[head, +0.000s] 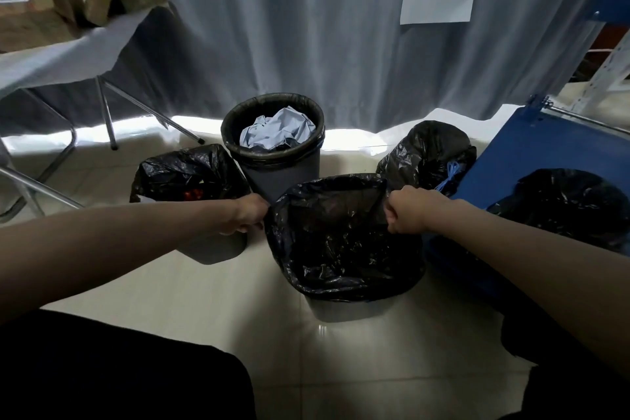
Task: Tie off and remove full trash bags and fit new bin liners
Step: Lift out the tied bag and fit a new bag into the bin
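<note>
Tiled floor, grey curtain behind | left hand (247, 215) and right hand (409, 213) pinch opposite rims of black liner (341, 242) over near grey bin (344, 312) | best: stretch evenly, fold rim fully down.

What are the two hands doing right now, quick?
Left hand: closed, fingers gripping the left edge of the black bin liner.
Right hand: closed, fingers gripping the liner's right edge.
</note>
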A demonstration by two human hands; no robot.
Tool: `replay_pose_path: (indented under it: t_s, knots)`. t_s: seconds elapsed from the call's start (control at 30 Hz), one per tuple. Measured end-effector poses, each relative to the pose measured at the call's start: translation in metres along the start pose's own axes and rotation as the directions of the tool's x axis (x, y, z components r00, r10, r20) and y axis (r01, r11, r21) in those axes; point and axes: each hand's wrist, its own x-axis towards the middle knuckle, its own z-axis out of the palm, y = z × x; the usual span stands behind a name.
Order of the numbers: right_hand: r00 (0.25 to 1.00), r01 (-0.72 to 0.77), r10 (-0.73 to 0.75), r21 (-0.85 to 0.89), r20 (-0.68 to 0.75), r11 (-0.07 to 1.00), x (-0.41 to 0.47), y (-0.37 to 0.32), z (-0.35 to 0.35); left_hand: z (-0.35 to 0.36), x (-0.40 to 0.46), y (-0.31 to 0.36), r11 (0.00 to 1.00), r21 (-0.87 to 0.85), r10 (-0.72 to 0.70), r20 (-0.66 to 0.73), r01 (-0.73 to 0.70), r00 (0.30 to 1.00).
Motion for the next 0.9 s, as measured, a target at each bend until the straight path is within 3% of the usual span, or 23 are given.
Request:
replay_pose_path:
  t_s: [0.17,0.3,0.43,0.53,0.63,0.83,0.9]
  knots:
    - [0.98,-0.054,0.069,0.083,-0.189,0.995,0.005,0.007,-0.006,-0.011,0.001,-0.005,1.0,0.012,-0.005,-0.135,0.006,0.991]
    - [0.951,-0.099,0.126,0.109,-0.281,0.989,0.018,0.012,-0.011,-0.02,0.005,0.012,0.989,0.006,0.144,-0.244,-0.147,0.959]
    - [0.938,-0.121,0.17,0.174,-0.301,0.977,0.031,0.016,-0.015,-0.019,0.006,0.043,0.957,0.114,0.288,-0.262,-0.266,0.921]
    - [0.94,-0.178,0.231,0.216,-0.251,0.96,0.041,0.02,-0.015,-0.012,0.008,0.06,0.946,0.162,0.315,-0.243,-0.282,0.917]
    - [0.955,-0.235,0.274,0.268,-0.119,0.935,0.048,0.019,-0.013,-0.002,0.013,0.062,0.965,0.148,0.246,-0.239,-0.215,0.94]
    - [0.963,-0.269,0.252,0.308,0.093,0.912,0.053,0.014,-0.011,0.002,0.019,0.056,0.99,-0.055,0.119,-0.198,-0.132,0.973]
    - [0.96,-0.276,0.228,0.411,0.164,0.869,0.052,0.017,-0.009,0.005,0.015,0.054,0.98,-0.163,0.099,-0.1,-0.114,0.99]
